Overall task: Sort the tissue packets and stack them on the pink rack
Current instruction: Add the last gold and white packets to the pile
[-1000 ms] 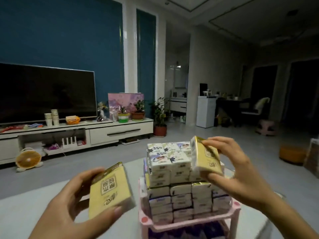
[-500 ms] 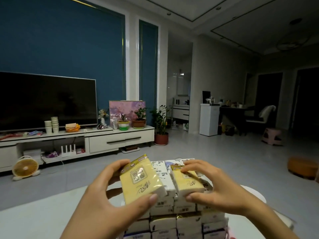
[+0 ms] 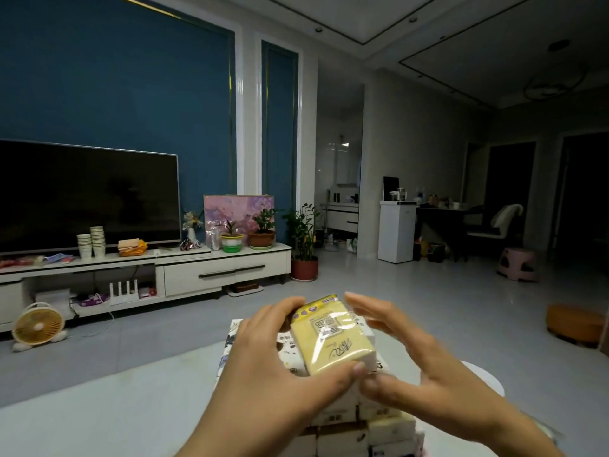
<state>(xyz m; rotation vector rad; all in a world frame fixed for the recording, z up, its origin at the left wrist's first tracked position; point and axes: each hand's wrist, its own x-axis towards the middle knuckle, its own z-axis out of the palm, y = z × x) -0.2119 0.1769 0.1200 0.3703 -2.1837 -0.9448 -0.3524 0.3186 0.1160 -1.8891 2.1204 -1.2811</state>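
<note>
Head view: left hand (image 3: 273, 367) grips glossy rectangular yellow packet (image 3: 331, 338).

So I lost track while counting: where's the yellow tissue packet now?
Head view, lower centre: the yellow tissue packet sits atop the stacked packets, pinched by the left hand, right hand beside it.

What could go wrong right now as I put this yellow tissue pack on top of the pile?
The yellow pack sits tilted on the stack of white packets, pinched by the left hand, so it may slide off once released. The stack is already several layers high; pressing down could shift the loose upper packets. The right hand is spread close beside the pack and might nudge it sideways.
</note>
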